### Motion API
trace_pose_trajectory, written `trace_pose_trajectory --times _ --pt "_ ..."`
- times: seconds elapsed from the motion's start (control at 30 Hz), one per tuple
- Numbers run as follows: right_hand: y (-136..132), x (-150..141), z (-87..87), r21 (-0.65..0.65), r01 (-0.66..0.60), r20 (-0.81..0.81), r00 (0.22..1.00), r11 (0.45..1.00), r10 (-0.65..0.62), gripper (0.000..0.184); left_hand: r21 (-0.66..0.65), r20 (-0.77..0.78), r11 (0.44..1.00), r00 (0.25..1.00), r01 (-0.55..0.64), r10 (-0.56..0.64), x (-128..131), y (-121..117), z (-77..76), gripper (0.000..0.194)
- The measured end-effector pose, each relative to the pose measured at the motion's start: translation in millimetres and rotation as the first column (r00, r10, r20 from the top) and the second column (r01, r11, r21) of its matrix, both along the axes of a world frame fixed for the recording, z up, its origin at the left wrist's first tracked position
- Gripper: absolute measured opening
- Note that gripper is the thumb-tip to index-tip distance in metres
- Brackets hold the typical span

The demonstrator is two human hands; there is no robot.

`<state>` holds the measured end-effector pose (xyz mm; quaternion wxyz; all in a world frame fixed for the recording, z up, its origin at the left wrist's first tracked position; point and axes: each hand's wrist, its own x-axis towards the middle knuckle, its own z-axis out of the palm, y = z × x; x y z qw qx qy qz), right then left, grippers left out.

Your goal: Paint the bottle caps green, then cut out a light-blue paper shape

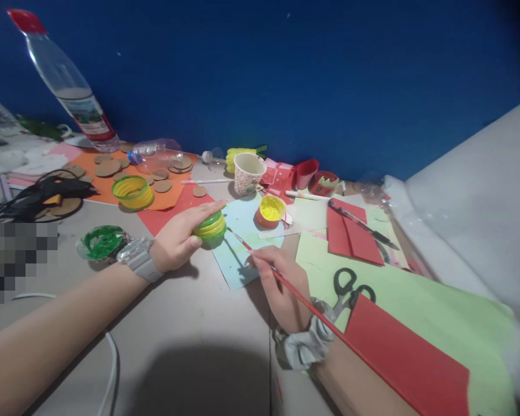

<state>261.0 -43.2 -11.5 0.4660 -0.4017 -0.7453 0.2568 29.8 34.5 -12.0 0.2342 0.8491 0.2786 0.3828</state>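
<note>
My left hand (179,237) grips a small green and yellow ridged plastic piece (211,228) and holds it down on a light blue sheet (238,260). A grey watch sits on that wrist. My right hand (277,283) pinches a thin red paintbrush (294,292) like a pen, its tip pointing at the green piece, a little to its right. A pot of yellow paint (271,210) stands just behind the brush tip. A grey scrunchie is around my right wrist.
A lid smeared with green paint (101,242), a yellow-green plastic ring (133,192), cardboard discs (107,168), a paper cup (248,172), plastic bottles (69,86), a black glue gun (47,193), scissors (349,289), a pen (364,225) and red and green sheets (416,312) lie around. A blue wall stands behind.
</note>
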Motion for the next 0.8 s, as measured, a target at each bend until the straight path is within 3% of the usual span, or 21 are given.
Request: trace_pose_trajectory --times 0.1,0.27,0.43,0.6,0.73,0.8 --pt "0.0 0.2 0.4 0.014 -0.114 0.005 0.994 0.993 0.114 0.016 0.007 -0.001 1.000 1.000 0.005 -0.005 -0.3 0.9 -1.2 0.082" --pt "-1.3 1.4 0.8 -0.087 0.060 -0.070 0.995 0.994 -0.066 0.014 -0.006 0.003 1.000 1.000 0.004 -0.004 0.9 0.0 1.6 0.076" --pt "-2.1 -1.0 2.2 -0.234 -0.064 -0.179 0.984 0.970 0.022 0.011 0.008 -0.018 1.000 1.000 0.000 0.000 1.2 -0.8 2.7 0.078" --pt "0.5 -3.2 3.1 -0.307 0.114 -0.264 0.944 0.945 -0.200 0.015 0.006 0.005 1.000 1.000 0.012 -0.012 2.9 -0.4 3.4 0.076" --pt "-0.7 -2.8 3.5 -0.299 -0.011 -0.217 0.974 0.954 -0.057 0.015 0.025 -0.007 1.000 1.000 0.013 -0.013 2.3 -0.5 3.0 0.079" --pt "-0.9 -2.8 3.6 -0.315 0.004 -0.201 0.977 0.949 -0.071 0.015 0.021 -0.019 1.000 1.000 0.011 -0.011 1.4 -0.5 2.0 0.079"
